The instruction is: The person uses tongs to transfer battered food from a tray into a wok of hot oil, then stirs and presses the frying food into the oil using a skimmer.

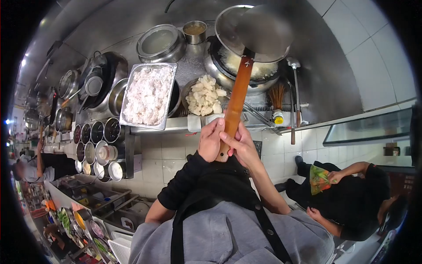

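A large round strainer (221, 33) with a wooden handle (237, 97) is held over a wok (215, 70) on the stove; pale, foamy contents show beneath it. A blurred grey patch hides the strainer's middle. My left hand (211, 140) wraps the handle's lower end from the left. From the right, my right hand (244, 148) closes around it, thumb across the wood. Beyond my hands, a round container holds pale fried pieces (205, 96). Left of that, a rectangular metal tray (150, 65) holds flour-coated white pieces (148, 94).
A ladle (294, 64) and a bamboo brush (276, 102) lie right of the wok. Behind stand a large pot (160, 44) and a small metal cup (195, 31). Seasoning pots (97, 130) line the left. At right, a person (351, 198) holds a bag of vegetables (319, 179).
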`<state>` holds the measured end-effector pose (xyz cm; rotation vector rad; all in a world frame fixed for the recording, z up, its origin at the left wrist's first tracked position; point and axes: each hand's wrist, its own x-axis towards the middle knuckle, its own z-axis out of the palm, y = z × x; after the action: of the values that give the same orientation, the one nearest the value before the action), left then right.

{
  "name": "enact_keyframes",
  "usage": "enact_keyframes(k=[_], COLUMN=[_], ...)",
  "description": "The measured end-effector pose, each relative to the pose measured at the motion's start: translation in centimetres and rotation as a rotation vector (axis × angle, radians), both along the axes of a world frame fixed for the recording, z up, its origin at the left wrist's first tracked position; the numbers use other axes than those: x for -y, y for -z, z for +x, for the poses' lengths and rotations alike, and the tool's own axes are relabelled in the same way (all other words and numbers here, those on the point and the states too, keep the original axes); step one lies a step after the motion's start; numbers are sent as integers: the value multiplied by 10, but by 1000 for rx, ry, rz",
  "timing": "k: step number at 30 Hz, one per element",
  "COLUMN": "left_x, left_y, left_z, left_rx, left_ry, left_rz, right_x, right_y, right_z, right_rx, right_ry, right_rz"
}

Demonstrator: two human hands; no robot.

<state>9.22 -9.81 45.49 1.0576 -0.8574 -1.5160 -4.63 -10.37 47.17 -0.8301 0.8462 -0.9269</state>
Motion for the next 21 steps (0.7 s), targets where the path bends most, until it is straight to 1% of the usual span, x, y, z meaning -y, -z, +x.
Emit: enact_keyframes(k=[2, 3, 4, 6, 7, 8, 10, 13, 16, 19, 21], left_x=[9, 12, 10, 10, 5, -4, -18, -43, -66, -79, -82], left_y=[7, 2, -6, -26, -36, -47, -48, -32, -9, 1, 6], left_z=[3, 7, 13, 28, 40, 52, 86, 142, 193, 231, 250], left_rx=[-53, -29, 67, 266, 307, 343, 393, 362, 332, 281, 228], left_ry=[-5, 21, 128, 339, 465, 529, 701, 739, 700, 681, 657], left_rz=[-10, -23, -14, -9, 23, -6, -34, 19, 142, 134, 143], right_x=[6, 11, 16, 27, 36, 48, 73, 107, 148, 174, 186], right_y=[-10, -10, -12, -28, -27, -21, -5, 18, 66, 83, 87], right_z=[9, 17, 26, 23, 8, -10, -24, -29, -46, -45, -39], right_rx=[-23, -9, 1, -4, -89, -173, -261, -566, -1037, -1208, -1097], right_ry=[80, 186, 289, 489, 486, 482, 505, 617, 685, 727, 699], right_rz=[-38, -86, -138, -54, -31, -8, -22, -91, -313, -289, -171])
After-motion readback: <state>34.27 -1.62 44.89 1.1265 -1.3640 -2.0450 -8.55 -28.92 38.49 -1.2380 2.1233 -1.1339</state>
